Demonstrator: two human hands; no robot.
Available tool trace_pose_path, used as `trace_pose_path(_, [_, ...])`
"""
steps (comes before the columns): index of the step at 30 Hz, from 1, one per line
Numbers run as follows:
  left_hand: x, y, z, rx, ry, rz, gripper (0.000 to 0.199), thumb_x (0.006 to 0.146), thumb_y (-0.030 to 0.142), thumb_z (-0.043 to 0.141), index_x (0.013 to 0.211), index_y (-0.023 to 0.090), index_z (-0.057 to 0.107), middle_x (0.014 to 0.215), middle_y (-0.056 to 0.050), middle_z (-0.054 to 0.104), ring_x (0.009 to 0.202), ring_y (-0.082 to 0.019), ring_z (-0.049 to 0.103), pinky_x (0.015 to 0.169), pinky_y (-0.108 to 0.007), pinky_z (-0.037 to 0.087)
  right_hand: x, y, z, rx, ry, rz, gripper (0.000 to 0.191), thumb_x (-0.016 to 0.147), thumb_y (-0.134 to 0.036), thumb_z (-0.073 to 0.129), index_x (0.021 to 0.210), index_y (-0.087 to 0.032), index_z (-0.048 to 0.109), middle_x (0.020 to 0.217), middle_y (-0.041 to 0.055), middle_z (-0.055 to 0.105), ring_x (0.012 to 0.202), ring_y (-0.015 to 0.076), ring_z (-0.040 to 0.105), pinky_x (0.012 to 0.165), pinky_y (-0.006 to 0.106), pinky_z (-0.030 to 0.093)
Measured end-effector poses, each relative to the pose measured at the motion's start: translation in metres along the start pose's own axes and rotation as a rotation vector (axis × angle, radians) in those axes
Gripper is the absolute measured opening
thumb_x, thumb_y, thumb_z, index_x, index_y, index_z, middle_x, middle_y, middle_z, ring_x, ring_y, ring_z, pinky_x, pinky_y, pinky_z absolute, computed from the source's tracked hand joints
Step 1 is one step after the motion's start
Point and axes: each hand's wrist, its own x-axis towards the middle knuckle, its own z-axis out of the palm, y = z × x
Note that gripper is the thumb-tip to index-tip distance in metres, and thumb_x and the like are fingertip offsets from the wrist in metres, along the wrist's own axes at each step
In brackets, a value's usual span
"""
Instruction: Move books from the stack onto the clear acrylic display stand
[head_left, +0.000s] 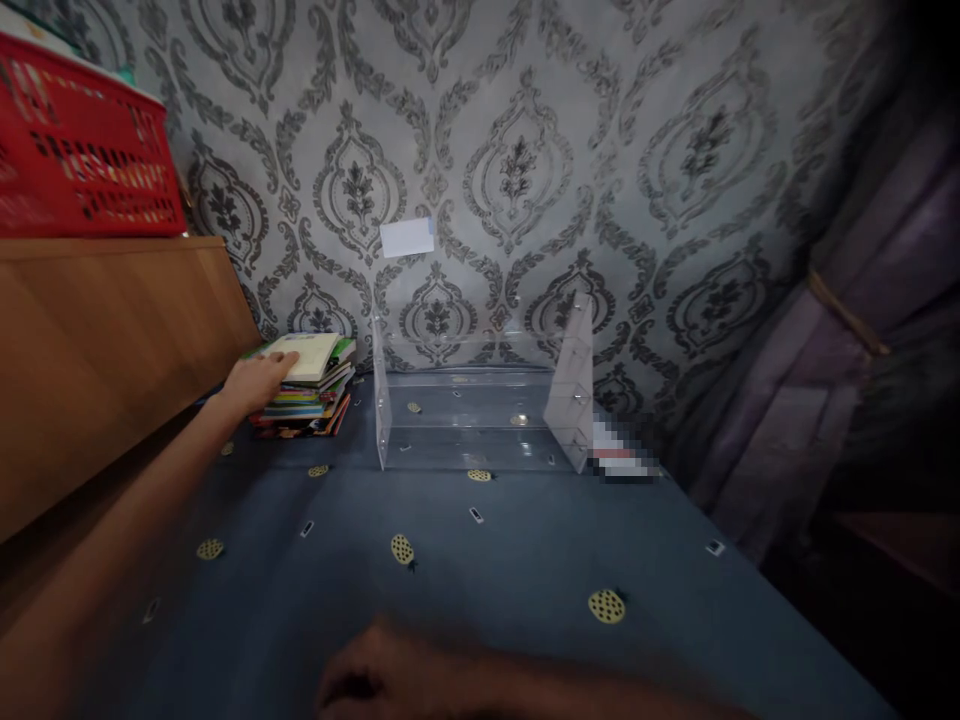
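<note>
My left hand [261, 382] rests at the left edge of a stack of books [307, 400], its fingers on the pale cream book [311, 357] on top. Whether those fingers grip the book cannot be made out. My right hand [375, 672] is low in the view, blurred, over the near part of the patterned blue cloth [465, 580], with its fingers curled and partly cut off. A clear plastic tiered rack [480, 405] stands upright to the right of the books, with no book on its tiers.
A wooden cabinet [112, 350] at the left bears a red basket [90, 150]. Behind is a patterned wall [517, 170] with a white label [407, 238]. A blurred-out flat item [622, 455] lies right of the rack. A tied purple curtain [855, 280] hangs at the right.
</note>
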Motion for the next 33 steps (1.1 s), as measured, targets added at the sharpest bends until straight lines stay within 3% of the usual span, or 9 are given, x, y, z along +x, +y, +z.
trace_pose_path(6, [-0.035, 0.036, -0.009, 0.084, 0.025, -0.136, 0.049, 0.094, 0.013, 0.032, 0.14, 0.012, 0.049, 0.126, -0.027, 0.061, 0.107, -0.043, 0.067, 0.08, -0.052, 0.053, 0.003, 0.007, 0.008, 0.077, 0.032, -0.026, 0.006, 0.084, -0.02, 0.07, 0.086, -0.014, 0.07, 0.074, -0.0043, 0.06, 0.066, 0.0066, 0.054, 0.064, 0.016, 0.042])
trace_pose_path(10, [-0.055, 0.062, -0.006, 0.089, 0.036, -0.177, 0.051, 0.094, 0.016, 0.036, 0.143, 0.008, 0.047, 0.125, -0.03, 0.06, 0.106, -0.044, 0.066, 0.078, -0.05, 0.053, 0.016, 0.022, 0.009, 0.517, 0.025, -0.008, 0.028, 0.081, -0.04, 0.075, 0.085, -0.014, 0.065, 0.068, -0.0023, 0.063, 0.054, 0.0086, 0.058, 0.056, 0.02, 0.045])
trace_pose_path(12, [-0.063, 0.075, -0.003, 0.087, 0.041, -0.187, 0.053, 0.094, 0.019, 0.039, 0.145, 0.006, 0.045, 0.128, -0.032, 0.058, 0.11, -0.046, 0.063, 0.078, -0.05, 0.053, 0.021, 0.024, 0.002, 0.75, 0.08, -0.016, 0.047, 0.07, -0.054, 0.083, 0.087, -0.014, 0.065, 0.07, -0.0003, 0.067, 0.053, 0.0101, 0.06, 0.052, 0.021, 0.045])
trace_pose_path(15, [-0.073, 0.09, 0.003, 0.081, 0.045, -0.194, 0.057, 0.093, 0.018, 0.036, 0.148, 0.003, 0.041, 0.134, -0.036, 0.054, 0.117, -0.049, 0.059, 0.078, -0.05, 0.053, 0.022, 0.022, -0.011, 0.992, 0.2, -0.02, 0.057, 0.06, -0.057, 0.089, 0.091, -0.013, 0.067, 0.075, 0.0028, 0.071, 0.06, 0.0122, 0.066, 0.053, 0.021, 0.045])
trace_pose_path(25, [-0.112, 0.13, 0.024, 0.073, -0.046, -0.22, 0.057, 0.092, 0.012, 0.029, 0.146, 0.004, 0.045, 0.139, -0.036, 0.054, 0.115, -0.043, 0.065, 0.082, -0.047, 0.053, 0.014, 0.018, -0.026, 1.261, 0.244, 0.058, 0.024, 0.09, -0.035, 0.071, 0.098, -0.012, 0.071, 0.089, 0.0067, 0.076, 0.082, 0.015, 0.073, 0.073, 0.024, 0.05])
trace_pose_path(33, [-0.155, 0.146, 0.031, -0.041, -0.288, -0.023, 0.039, 0.084, 0.004, 0.043, 0.107, 0.006, 0.074, 0.103, -0.027, 0.074, 0.099, -0.035, 0.074, 0.077, -0.045, 0.056, 0.014, 0.015, -0.028, 1.341, 0.275, 0.045, 0.024, 0.088, -0.027, 0.069, 0.107, -0.012, 0.066, 0.095, 0.0093, 0.077, 0.095, 0.0215, 0.076, 0.088, 0.033, 0.055])
